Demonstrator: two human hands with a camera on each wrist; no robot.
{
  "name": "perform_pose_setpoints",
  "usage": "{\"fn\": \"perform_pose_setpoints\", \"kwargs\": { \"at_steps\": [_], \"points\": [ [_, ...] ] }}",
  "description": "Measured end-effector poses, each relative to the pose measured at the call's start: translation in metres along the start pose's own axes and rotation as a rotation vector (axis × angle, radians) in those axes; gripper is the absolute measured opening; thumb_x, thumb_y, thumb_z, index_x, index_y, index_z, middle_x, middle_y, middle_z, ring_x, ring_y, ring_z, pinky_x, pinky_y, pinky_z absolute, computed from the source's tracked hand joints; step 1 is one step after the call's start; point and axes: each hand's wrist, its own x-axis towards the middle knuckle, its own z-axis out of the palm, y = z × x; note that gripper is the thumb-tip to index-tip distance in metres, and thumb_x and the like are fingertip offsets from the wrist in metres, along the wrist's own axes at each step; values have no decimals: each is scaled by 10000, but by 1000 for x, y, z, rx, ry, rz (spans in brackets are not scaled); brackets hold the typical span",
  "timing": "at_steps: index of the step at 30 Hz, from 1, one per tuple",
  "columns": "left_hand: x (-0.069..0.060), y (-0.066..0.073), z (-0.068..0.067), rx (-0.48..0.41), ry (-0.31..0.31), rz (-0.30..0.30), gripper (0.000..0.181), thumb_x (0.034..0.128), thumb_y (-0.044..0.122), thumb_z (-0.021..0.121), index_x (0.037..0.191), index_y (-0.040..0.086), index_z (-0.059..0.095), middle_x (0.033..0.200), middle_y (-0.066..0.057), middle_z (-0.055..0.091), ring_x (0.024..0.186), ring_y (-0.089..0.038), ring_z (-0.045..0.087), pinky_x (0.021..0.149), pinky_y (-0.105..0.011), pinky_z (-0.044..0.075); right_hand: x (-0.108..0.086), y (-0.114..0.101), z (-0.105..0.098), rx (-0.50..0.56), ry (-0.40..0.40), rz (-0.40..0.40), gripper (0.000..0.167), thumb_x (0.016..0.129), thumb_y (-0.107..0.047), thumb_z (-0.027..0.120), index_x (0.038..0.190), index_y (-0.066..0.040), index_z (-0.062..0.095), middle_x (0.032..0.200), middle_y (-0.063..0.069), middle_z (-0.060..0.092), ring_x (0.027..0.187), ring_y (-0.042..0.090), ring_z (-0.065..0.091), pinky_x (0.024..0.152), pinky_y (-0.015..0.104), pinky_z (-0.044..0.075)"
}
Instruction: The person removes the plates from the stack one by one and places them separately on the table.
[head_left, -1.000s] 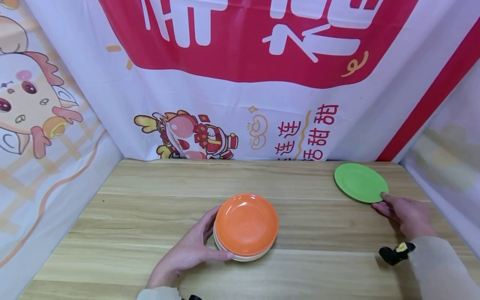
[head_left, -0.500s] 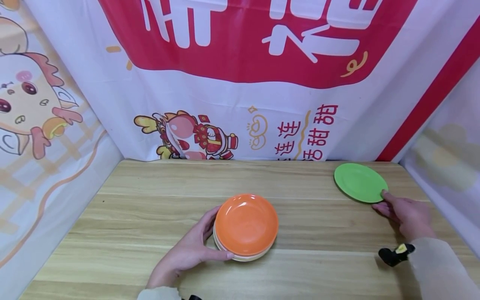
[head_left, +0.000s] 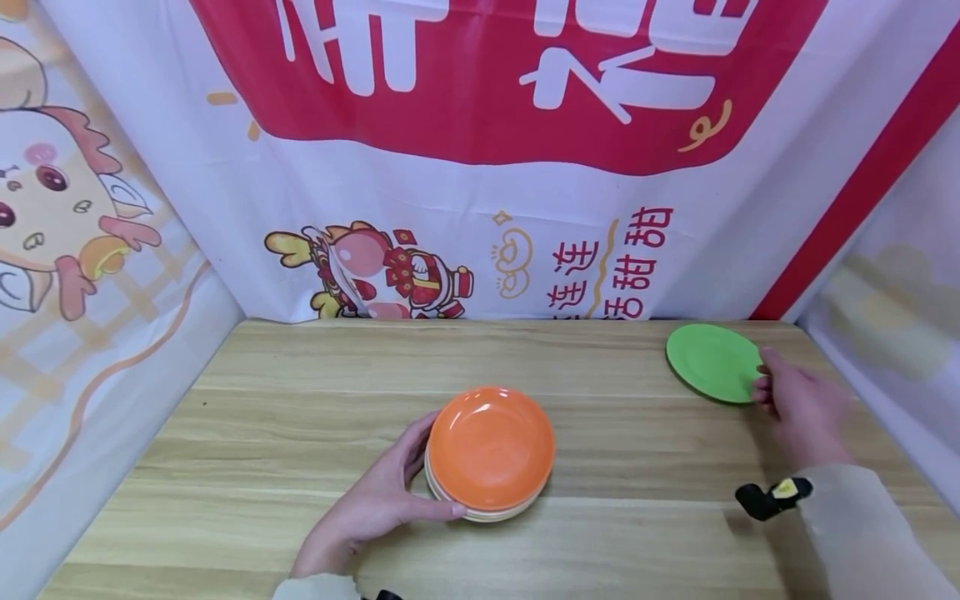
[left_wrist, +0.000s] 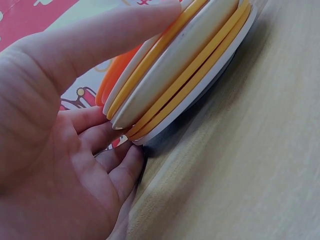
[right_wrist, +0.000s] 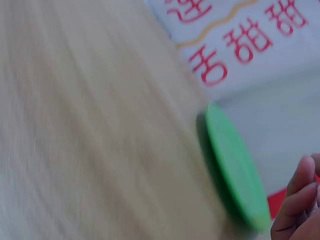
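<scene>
My left hand (head_left: 382, 492) holds the side of a stack of plates, thumb at the near rim and fingers round the left side. An orange plate (head_left: 492, 448) tops the stack. In the left wrist view, white and yellow-orange rims of several more plates (left_wrist: 172, 70) show in layers beneath the thumb. At the back right of the table lies a flat green plate (head_left: 712, 362). My right hand (head_left: 806, 408) is at its right edge, overlapping it in the head view. In the right wrist view, the loosely curled fingers (right_wrist: 295, 205) appear apart from the green plate and hold nothing.
A wooden table (head_left: 300, 400) carries everything. Behind it hangs a white cloth with a red printed panel (head_left: 480, 100). Printed cloth also covers the left side (head_left: 135, 250), and a pale cloth (head_left: 900, 283) the right.
My right hand has let go of the green plate's rim and risen slightly, shifting left and away. The left hand and the stack stay in place.
</scene>
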Motion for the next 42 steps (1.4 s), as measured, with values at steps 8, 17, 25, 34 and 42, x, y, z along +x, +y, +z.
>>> {"fn": "perform_pose_setpoints", "kwargs": {
  "at_steps": [8,17,25,34,42],
  "points": [
    [0,-1,0,7,2,2,1141,737,201,1012,1660,290,347,1769,0,312,1669,-325,238,1365,-566,187,-21,-8,27,-15,-192,-119,333,998,-394,771,729,-199,756,667,-61,717,566,80,686,550,215,587],
    [0,-1,-1,17,5,7,1148,732,201,1014,1660,294,346,1768,2,315,1671,-314,237,1366,-553,186,-51,-6,60,-140,-274,-180,312,952,-478,805,939,-172,745,732,-84,743,627,85,725,597,202,604],
    [0,-2,-1,23,9,5,1148,728,211,1016,1659,297,350,1765,11,320,1671,-299,241,1365,-536,195,-83,23,93,-230,-387,-243,269,1017,-420,748,1025,-153,712,731,-80,716,648,83,710,616,232,617],
    [0,-2,-2,4,1,15,1140,737,188,1008,1660,295,346,1762,14,324,1672,-297,234,1369,-540,174,-121,63,130,-325,-447,-244,491,994,-486,762,1151,-28,684,815,3,723,648,116,692,623,240,607],
    [0,0,-1,0,3,-9,1127,739,202,1010,1652,311,358,1762,21,324,1672,-305,234,1367,-562,173,-141,85,143,-331,-485,-199,497,972,-496,787,1140,-37,695,824,45,712,628,167,658,583,245,587]
  ]
}}
